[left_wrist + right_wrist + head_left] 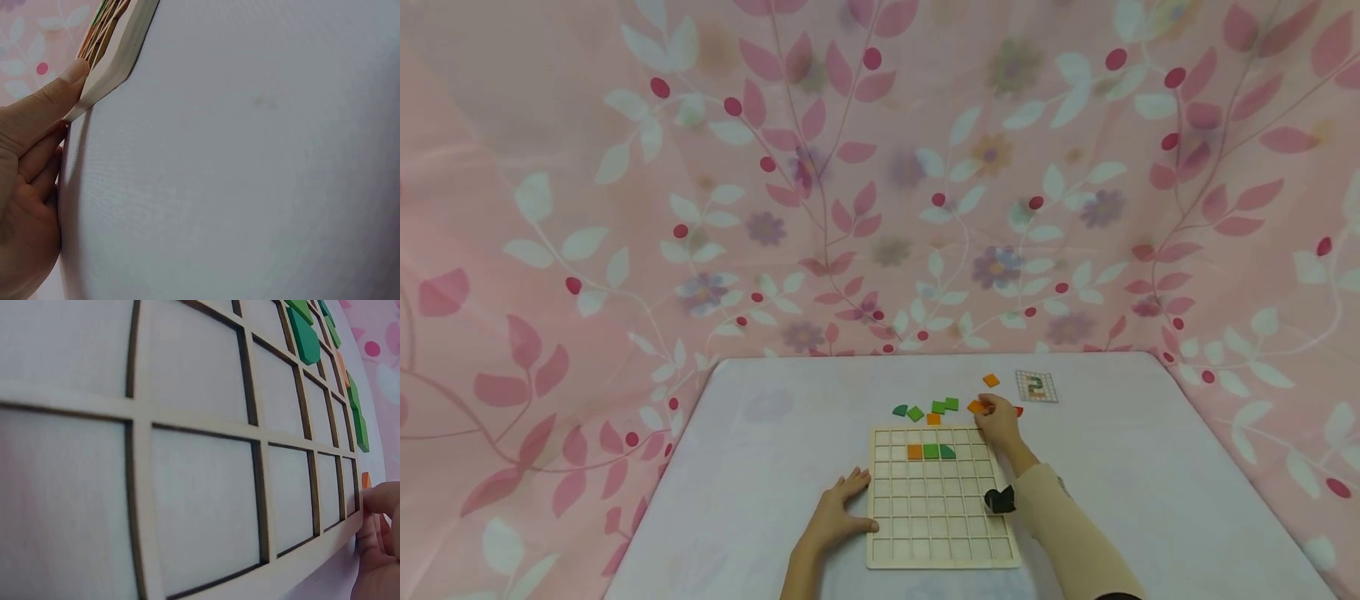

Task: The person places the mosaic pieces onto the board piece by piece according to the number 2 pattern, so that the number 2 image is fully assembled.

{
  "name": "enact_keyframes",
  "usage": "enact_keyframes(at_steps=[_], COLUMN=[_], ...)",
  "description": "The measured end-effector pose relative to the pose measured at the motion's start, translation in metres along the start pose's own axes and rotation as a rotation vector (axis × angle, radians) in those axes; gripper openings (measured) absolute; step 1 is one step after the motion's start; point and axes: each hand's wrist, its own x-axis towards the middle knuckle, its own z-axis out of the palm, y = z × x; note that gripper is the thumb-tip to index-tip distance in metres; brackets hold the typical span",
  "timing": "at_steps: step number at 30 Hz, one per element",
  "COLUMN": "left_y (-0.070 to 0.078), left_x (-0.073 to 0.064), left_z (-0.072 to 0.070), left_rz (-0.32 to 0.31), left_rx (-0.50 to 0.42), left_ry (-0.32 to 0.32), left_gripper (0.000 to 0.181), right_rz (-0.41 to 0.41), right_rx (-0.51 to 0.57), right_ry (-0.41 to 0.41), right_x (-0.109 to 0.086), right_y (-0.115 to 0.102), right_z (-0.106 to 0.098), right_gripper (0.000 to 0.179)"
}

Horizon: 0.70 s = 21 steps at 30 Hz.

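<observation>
A wooden grid board point(943, 554) lies flat on the table; in its second row from the back sit an orange square tile point(914, 452), a green square tile point(931, 451) and a dark green rounded tile point(947, 452). My left hand point(835, 518) rests at the board's left edge, fingers spread, its thumb point(74, 74) touching the rim. Beyond the board's far right corner, my right hand point(1000, 423) pinches an orange tile point(976, 407) at the fingertips. In the right wrist view the fingers are partly hidden behind the board's edge.
Behind the board lie loose green tiles point(915, 413), a dark green rounded tile point(900, 410) and an orange tile point(933, 418). A red piece point(1018, 411) peeks out beside the right hand. Farther back are another orange tile point(991, 380) and a pattern card point(1037, 387).
</observation>
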Motion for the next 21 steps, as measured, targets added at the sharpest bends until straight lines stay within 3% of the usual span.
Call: enact_keyframes(at_steps=[6, 11, 15, 21], left_y=[0.0, -0.001, -0.001, -0.002], left_x=[0.0, -0.001, -0.001, -0.001], left_z=[0.0, 0.0, 0.001, 0.0], left_rz=[0.005, -0.002, -0.006, -0.01], left_rx=[0.004, -0.013, -0.015, -0.013], left_ry=[-0.003, -0.003, -0.008, -0.001], left_gripper=[0.083, 0.081, 0.082, 0.082], right_rz=[-0.036, -0.243, -0.35, -0.394], right_rx=[0.044, -0.018, -0.115, -0.363], right_ry=[0.092, 0.098, 0.034, -0.143], right_x=[-0.003, -0.003, -0.003, -0.003], right_y=[0.003, 0.001, -0.007, -0.025], right_z=[0.004, 0.017, 0.028, 0.041], right_gripper=[0.037, 0.033, 0.03, 0.032])
